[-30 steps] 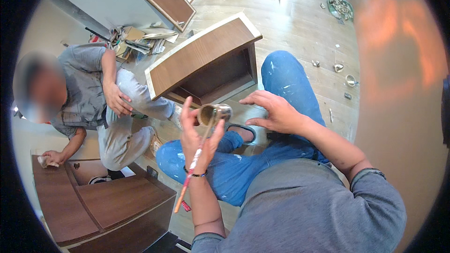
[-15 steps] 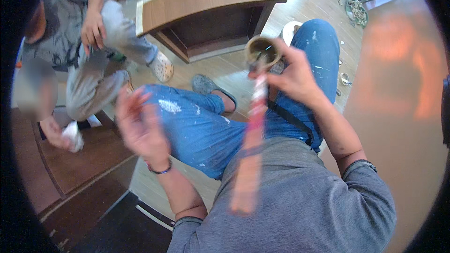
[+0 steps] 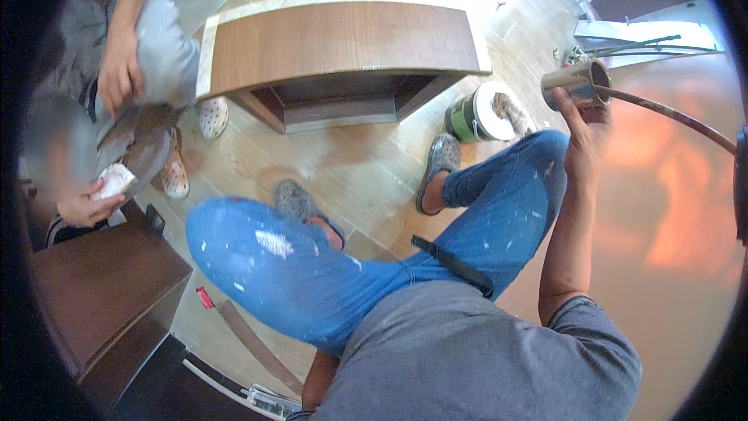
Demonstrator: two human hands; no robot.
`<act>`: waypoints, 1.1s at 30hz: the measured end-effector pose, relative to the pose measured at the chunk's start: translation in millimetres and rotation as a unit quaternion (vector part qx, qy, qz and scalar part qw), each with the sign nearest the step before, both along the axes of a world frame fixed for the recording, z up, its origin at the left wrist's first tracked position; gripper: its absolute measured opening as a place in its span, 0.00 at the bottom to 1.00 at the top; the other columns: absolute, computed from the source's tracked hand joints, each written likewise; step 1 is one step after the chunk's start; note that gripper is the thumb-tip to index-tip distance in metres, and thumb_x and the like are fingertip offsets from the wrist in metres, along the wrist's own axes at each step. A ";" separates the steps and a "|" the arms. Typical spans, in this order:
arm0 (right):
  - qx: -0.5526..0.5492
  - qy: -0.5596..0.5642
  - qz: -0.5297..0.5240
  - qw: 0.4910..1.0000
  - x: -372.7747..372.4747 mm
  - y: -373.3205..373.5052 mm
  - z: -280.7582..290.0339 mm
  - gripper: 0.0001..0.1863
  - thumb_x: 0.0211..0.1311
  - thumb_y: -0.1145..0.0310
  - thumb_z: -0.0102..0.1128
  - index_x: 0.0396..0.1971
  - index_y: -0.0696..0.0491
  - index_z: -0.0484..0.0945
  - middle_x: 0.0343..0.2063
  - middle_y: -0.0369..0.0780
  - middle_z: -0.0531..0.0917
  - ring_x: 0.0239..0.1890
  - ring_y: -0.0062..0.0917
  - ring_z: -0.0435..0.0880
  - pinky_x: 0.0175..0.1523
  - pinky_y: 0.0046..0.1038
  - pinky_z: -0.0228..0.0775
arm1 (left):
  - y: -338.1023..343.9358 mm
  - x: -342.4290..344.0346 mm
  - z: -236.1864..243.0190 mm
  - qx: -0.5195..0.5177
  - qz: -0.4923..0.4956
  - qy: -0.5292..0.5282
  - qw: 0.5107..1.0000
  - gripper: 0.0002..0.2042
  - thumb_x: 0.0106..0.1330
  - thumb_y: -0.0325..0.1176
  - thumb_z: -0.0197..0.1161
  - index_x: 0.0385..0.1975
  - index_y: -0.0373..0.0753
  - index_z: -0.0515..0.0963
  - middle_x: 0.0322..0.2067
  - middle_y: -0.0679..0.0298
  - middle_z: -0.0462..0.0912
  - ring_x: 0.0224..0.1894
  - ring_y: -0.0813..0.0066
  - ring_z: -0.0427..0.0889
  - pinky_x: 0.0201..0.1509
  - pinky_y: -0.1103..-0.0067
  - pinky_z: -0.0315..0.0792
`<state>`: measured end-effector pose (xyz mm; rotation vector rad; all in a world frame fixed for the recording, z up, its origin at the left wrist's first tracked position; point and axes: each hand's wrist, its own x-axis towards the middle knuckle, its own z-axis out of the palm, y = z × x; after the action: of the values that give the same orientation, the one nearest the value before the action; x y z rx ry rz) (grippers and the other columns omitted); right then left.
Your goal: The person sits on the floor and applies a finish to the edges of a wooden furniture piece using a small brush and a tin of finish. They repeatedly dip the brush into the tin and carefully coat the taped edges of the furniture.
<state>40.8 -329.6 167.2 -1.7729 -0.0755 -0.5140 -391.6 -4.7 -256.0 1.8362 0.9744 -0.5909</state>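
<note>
While right hand (image 3: pixel 587 136) grips shiny cylindrical metal can (image 3: pixel 571 86) with thin brown stick (image 3: pixel 670 112), left hand's hidden, can't tell its state.

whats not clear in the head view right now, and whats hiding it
- Left hand, head view: hidden; the left arm disappears by the jeans.
- Far end of the stick, head view: lost at the dark right edge.
- Contents of the can in the right hand, head view: its wall and side-on angle hide them.
- Co-worker's head, head view: blurred.
</note>
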 end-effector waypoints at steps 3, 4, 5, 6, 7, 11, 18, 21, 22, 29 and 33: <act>-0.030 0.019 -0.054 0.998 24.8 -33.3 -12.0 0.20 0.61 0.76 0.72 0.52 0.58 0.77 0.47 0.40 0.83 0.49 0.23 0.80 0.60 0.28 0.69 | -9.7 33.2 -2.9 0.003 0.018 0.002 1.000 0.20 0.75 0.42 0.56 0.54 0.31 0.78 0.48 0.51 0.85 0.49 0.55 0.83 0.54 0.62 0.73; -0.032 0.024 -0.084 0.996 31.6 -36.3 -16.3 0.17 0.62 0.75 0.72 0.49 0.57 0.77 0.45 0.38 0.82 0.47 0.21 0.79 0.57 0.27 0.69 | -11.8 41.9 -3.2 0.005 0.024 0.005 1.000 0.20 0.74 0.42 0.56 0.54 0.31 0.78 0.48 0.51 0.85 0.49 0.55 0.83 0.54 0.62 0.73; -0.029 0.028 -0.119 0.992 38.6 -41.9 -20.4 0.15 0.63 0.74 0.72 0.46 0.56 0.77 0.43 0.36 0.81 0.44 0.20 0.78 0.55 0.25 0.68 | -12.7 51.3 -2.9 0.007 0.024 0.008 1.000 0.20 0.74 0.42 0.56 0.54 0.31 0.78 0.48 0.50 0.85 0.49 0.55 0.83 0.54 0.62 0.73; -0.028 0.009 -0.114 0.993 45.8 -51.7 -28.3 0.14 0.65 0.71 0.70 0.46 0.55 0.78 0.44 0.36 0.81 0.45 0.19 0.77 0.55 0.26 0.68 | -11.6 58.1 -2.6 0.010 0.026 0.014 1.000 0.20 0.74 0.42 0.56 0.54 0.32 0.78 0.48 0.50 0.85 0.49 0.54 0.83 0.54 0.62 0.73; -0.020 0.030 -0.134 0.990 52.1 -73.6 -41.5 0.15 0.66 0.70 0.69 0.49 0.56 0.77 0.46 0.36 0.82 0.48 0.19 0.78 0.57 0.26 0.68 | -11.6 66.2 -2.5 0.011 0.029 0.017 0.999 0.20 0.74 0.42 0.56 0.54 0.32 0.78 0.48 0.50 0.85 0.49 0.54 0.83 0.54 0.62 0.73; -0.005 0.052 -0.147 0.988 74.7 -74.2 -55.2 0.18 0.68 0.66 0.68 0.54 0.55 0.76 0.49 0.37 0.81 0.52 0.21 0.79 0.60 0.28 0.68 | -5.1 78.3 6.2 0.029 0.044 0.054 0.997 0.19 0.73 0.41 0.57 0.54 0.32 0.78 0.48 0.49 0.85 0.49 0.53 0.83 0.54 0.61 0.73; -0.010 0.098 -0.181 0.979 99.7 -75.8 -58.7 0.15 0.65 0.63 0.72 0.44 0.55 0.78 0.39 0.34 0.81 0.43 0.18 0.76 0.53 0.25 0.66 | 1.9 98.9 12.9 0.031 0.041 0.083 0.995 0.19 0.72 0.41 0.58 0.53 0.33 0.79 0.48 0.47 0.85 0.49 0.51 0.83 0.53 0.61 0.74; -0.009 0.114 -0.174 0.978 105.1 -90.0 -59.1 0.17 0.64 0.62 0.72 0.46 0.54 0.78 0.38 0.34 0.80 0.42 0.18 0.75 0.52 0.24 0.66 | 5.5 98.7 14.5 0.032 0.030 0.074 0.996 0.19 0.71 0.41 0.58 0.53 0.33 0.79 0.48 0.46 0.85 0.49 0.50 0.83 0.53 0.60 0.74; -0.002 0.107 -0.179 0.978 104.0 -85.5 -53.9 0.17 0.63 0.60 0.73 0.42 0.54 0.78 0.35 0.34 0.79 0.40 0.17 0.74 0.49 0.23 0.65 | 4.6 94.9 16.6 0.031 0.022 0.068 0.997 0.19 0.71 0.40 0.58 0.53 0.33 0.79 0.48 0.46 0.85 0.49 0.50 0.83 0.53 0.60 0.74; 0.019 0.105 -0.130 0.986 93.2 -93.3 -54.5 0.21 0.59 0.65 0.77 0.48 0.57 0.78 0.38 0.36 0.83 0.41 0.19 0.80 0.53 0.24 0.70 | 49.7 63.9 48.8 0.054 -0.013 0.033 0.998 0.19 0.70 0.40 0.59 0.53 0.34 0.80 0.48 0.44 0.85 0.49 0.48 0.84 0.53 0.59 0.74; 0.109 0.054 -0.059 0.991 82.0 -72.6 -28.6 0.19 0.58 0.63 0.77 0.41 0.56 0.78 0.35 0.36 0.81 0.38 0.19 0.78 0.48 0.24 0.68 | 123.4 57.0 110.9 0.062 -0.103 -0.029 0.992 0.18 0.69 0.39 0.60 0.53 0.34 0.80 0.47 0.43 0.84 0.50 0.46 0.84 0.52 0.59 0.74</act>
<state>122.8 -402.2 138.6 -1.5933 0.1569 -0.4921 -334.6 118.7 -145.1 2.0702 0.8031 -0.6083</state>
